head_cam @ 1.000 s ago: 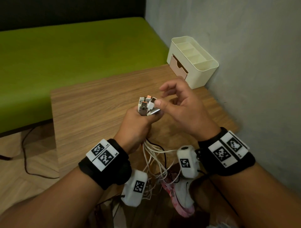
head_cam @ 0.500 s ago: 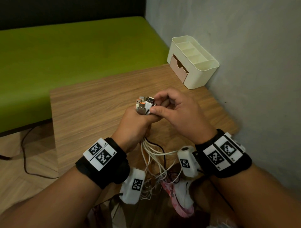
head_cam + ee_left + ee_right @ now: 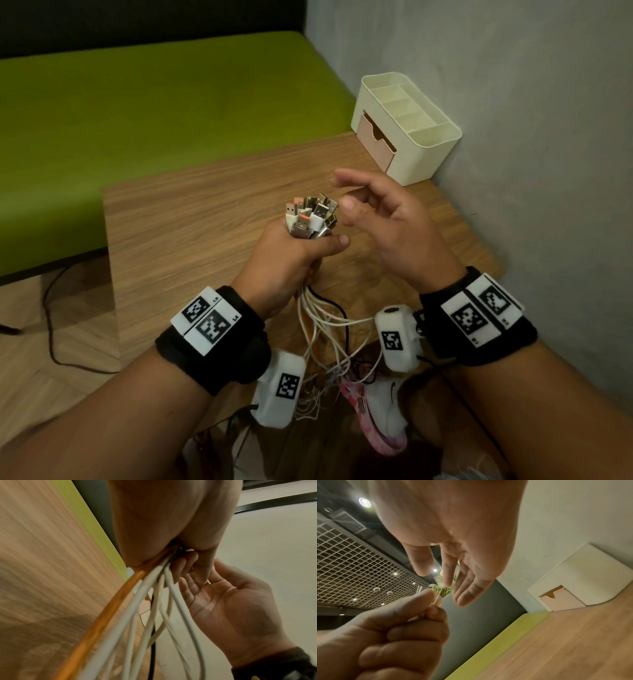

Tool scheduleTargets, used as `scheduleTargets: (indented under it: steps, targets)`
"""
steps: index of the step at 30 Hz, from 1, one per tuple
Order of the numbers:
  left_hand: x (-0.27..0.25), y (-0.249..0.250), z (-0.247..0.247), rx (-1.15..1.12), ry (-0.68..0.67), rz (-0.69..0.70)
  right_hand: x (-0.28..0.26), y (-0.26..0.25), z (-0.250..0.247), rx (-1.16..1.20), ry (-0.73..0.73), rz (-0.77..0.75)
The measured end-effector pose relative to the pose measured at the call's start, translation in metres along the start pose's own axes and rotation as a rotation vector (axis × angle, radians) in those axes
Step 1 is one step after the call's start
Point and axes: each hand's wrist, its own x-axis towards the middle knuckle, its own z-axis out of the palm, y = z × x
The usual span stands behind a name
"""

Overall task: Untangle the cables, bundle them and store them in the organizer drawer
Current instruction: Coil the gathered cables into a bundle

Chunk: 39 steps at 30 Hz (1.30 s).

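My left hand (image 3: 294, 253) grips a bundle of cables in its fist above the wooden table (image 3: 191, 233). Several USB plugs (image 3: 310, 217) stick up out of the fist. The cords (image 3: 322, 329), mostly white with an orange one (image 3: 109, 612) and a black one, hang below the fist toward my lap. My right hand (image 3: 380, 219) hovers just right of the plugs with fingers spread and relaxed, holding nothing. The cream organizer (image 3: 428, 137) stands at the table's far right corner, its pink drawer (image 3: 375, 142) closed.
A green bench (image 3: 154, 102) runs behind the table. A grey wall (image 3: 513, 137) rises close on the right, touching the organizer. A black cord (image 3: 51, 329) trails on the floor at left. A pink and white cloth (image 3: 380, 411) lies in my lap.
My right hand was pinching the plug ends held by the left fist; it has let go and opened, moving slightly right. The left hand still holds the bundle.
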Motion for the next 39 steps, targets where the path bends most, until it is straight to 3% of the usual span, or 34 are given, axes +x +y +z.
scheduleTargets:
  steps: [3, 6, 13, 17, 20, 26, 28, 30, 32, 35, 39]
  targets:
    - [0.001, 0.001, -0.001, -0.039, -0.028, -0.014, -0.003, 0.001, -0.003, 0.075, -0.146, 0.072]
    - [0.000, 0.001, -0.003, -0.021, -0.073, -0.028, -0.004, 0.002, 0.003, -0.098, -0.236, 0.028]
    - [0.000, 0.001, -0.009, 0.047, -0.086, -0.050, -0.002, 0.004, 0.007, -0.215, -0.242, -0.014]
    - [0.004, 0.001, -0.007, 0.099, -0.074, -0.041, -0.004, 0.002, 0.009, -0.175, -0.204, -0.035]
    - [0.004, 0.000, -0.007, 0.140, -0.058, -0.016, -0.005, -0.001, 0.013, -0.160, -0.252, -0.034]
    - [0.002, 0.006, -0.010, 0.069, -0.074, 0.135, -0.004, 0.002, 0.021, 0.392, -0.190, 0.270]
    - [0.003, 0.010, -0.016, 0.026, -0.060, 0.167, -0.007, 0.005, 0.026, 0.463, -0.254, 0.414]
    - [0.005, 0.009, -0.022, 0.070, -0.027, 0.170, -0.014, 0.006, 0.034, 0.378, -0.435, 0.492]
    - [0.006, 0.009, -0.024, 0.142, 0.027, 0.195, -0.021, 0.002, 0.045, 0.232, -0.519, 0.509]
    - [0.007, 0.008, -0.028, 0.138, 0.054, 0.164, -0.023, -0.005, 0.054, 0.064, -0.445, 0.462]
    - [0.005, 0.008, -0.026, 0.087, -0.059, 0.041, -0.023, -0.005, 0.053, -0.113, -0.413, 0.345]
